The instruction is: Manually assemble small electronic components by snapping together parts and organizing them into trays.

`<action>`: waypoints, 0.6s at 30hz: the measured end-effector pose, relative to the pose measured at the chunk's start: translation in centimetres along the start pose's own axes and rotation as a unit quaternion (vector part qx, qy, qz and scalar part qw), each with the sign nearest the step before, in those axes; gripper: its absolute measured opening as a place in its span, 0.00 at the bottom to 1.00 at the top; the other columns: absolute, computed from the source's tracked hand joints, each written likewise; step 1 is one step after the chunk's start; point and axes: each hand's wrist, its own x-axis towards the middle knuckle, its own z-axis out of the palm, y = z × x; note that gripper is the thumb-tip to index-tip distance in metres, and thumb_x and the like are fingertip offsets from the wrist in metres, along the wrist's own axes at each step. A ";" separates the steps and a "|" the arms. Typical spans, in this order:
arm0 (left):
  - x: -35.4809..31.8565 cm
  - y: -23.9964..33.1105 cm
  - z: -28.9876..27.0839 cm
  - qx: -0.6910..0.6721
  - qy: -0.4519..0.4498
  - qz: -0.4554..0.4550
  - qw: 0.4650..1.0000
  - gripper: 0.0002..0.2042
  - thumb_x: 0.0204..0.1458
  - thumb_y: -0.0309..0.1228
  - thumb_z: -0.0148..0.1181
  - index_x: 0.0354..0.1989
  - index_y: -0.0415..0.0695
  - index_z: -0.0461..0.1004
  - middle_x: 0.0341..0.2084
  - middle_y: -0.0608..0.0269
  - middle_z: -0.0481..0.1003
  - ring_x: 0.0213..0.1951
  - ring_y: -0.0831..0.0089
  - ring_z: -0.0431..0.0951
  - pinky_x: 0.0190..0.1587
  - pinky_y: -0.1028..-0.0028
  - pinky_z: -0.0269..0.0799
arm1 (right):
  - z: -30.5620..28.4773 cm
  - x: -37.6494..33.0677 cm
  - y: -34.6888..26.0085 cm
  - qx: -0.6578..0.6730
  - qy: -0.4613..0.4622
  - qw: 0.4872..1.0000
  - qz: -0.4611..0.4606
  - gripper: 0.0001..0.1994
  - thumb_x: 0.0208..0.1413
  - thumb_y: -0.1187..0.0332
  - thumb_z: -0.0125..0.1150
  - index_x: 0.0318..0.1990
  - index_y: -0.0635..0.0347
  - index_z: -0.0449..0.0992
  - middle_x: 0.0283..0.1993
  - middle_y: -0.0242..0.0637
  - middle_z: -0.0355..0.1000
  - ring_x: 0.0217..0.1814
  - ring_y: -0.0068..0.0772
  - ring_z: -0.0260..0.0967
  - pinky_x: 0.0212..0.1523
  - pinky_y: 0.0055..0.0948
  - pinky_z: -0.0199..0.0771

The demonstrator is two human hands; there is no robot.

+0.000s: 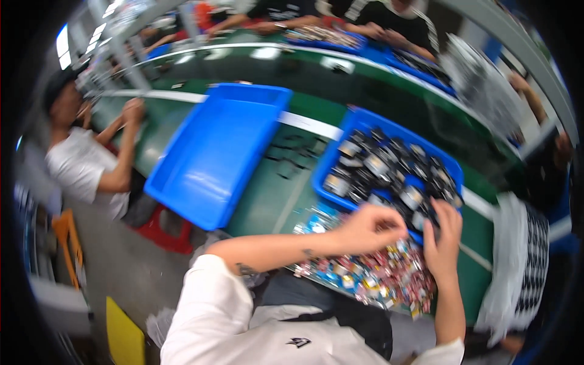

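Hands meet over the near edge of the green bench (267, 201), both reaching in from the lower side of the view. Left hand (370, 228) is curled, fingers bunched down w/ tips together right at the near rim of the parts bin (336, 155); motion blur hides whether anything is pinched there, can't tell. Right hand (443, 240) stands more upright, fingers half-closed and pointing up toward the bin's near-right corner, touching or just over the dark parts; what it has hold of, if anything, also can't tell.

Parts bin is a blue tray sitting right of centre on the bench, packed w/ small black and silver components (389, 170), piled and jumbled. Just below it, at the bench's near edge and under both wrists, lies a spread of small shiny packets (377, 277), red, blue and silver, touching the bin's near side.

Left of the parts bin sits a second blue tray (213, 158), bigger, tilted, overhanging the bench's near-left edge. Between the two trays a few dark loose pieces (295, 155) lie on the green top.

Another person in a white shirt (76, 167) sits at far left, arms raised. More people work along the far side (340, 18) of the line, w/ blue trays in front of them.
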 end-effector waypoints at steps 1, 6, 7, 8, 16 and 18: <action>0.0 -0.1 0.5 0.008 -0.003 0.021 1.000 0.05 0.51 0.27 0.59 0.30 0.38 0.74 0.24 0.67 0.74 0.29 0.84 0.73 0.32 0.80 0.70 | -0.2 -0.6 0.9 -0.007 -0.015 1.000 -0.002 0.18 0.47 0.73 0.58 0.48 0.63 0.71 0.49 0.43 0.67 0.52 0.47 0.61 0.56 0.38 0.57; -0.4 -0.4 1.0 -0.032 -0.033 0.056 0.997 0.06 0.52 0.28 0.59 0.29 0.37 0.72 0.22 0.69 0.73 0.25 0.87 0.69 0.27 0.82 0.66 | -1.0 -1.7 -0.7 0.087 0.028 0.996 0.012 0.12 0.44 0.77 0.59 0.40 0.64 0.71 0.42 0.45 0.67 0.47 0.44 0.63 0.50 0.38 0.60; -0.9 0.0 0.7 -0.005 -0.019 0.071 0.997 0.07 0.53 0.29 0.58 0.29 0.38 0.72 0.21 0.70 0.72 0.24 0.87 0.69 0.26 0.83 0.65 | -0.9 -2.0 -0.6 0.114 0.020 0.993 0.005 0.08 0.44 0.79 0.57 0.35 0.64 0.70 0.42 0.44 0.66 0.46 0.43 0.62 0.49 0.36 0.61; -1.0 -0.1 0.5 -0.013 -0.018 0.057 0.998 0.07 0.53 0.30 0.58 0.29 0.38 0.73 0.20 0.71 0.72 0.24 0.87 0.69 0.25 0.83 0.64 | -0.7 -2.0 -0.4 0.138 0.011 0.990 0.001 0.04 0.45 0.80 0.55 0.30 0.63 0.69 0.42 0.43 0.66 0.45 0.42 0.62 0.48 0.33 0.61; 0.6 -0.6 0.6 -0.088 -0.016 0.039 0.995 0.07 0.54 0.30 0.57 0.29 0.38 0.73 0.21 0.69 0.73 0.24 0.85 0.72 0.26 0.82 0.66 | -0.9 -1.0 0.1 0.003 -0.001 1.000 0.022 0.16 0.48 0.77 0.55 0.47 0.69 0.70 0.50 0.45 0.66 0.53 0.44 0.59 0.56 0.37 0.56; 0.7 -0.5 0.4 -0.082 -0.023 0.026 0.996 0.07 0.53 0.30 0.57 0.29 0.38 0.73 0.22 0.69 0.73 0.25 0.85 0.72 0.28 0.82 0.66 | -0.8 -0.8 1.0 0.003 -0.049 0.997 0.061 0.14 0.46 0.76 0.58 0.42 0.71 0.70 0.48 0.44 0.68 0.53 0.43 0.60 0.54 0.37 0.57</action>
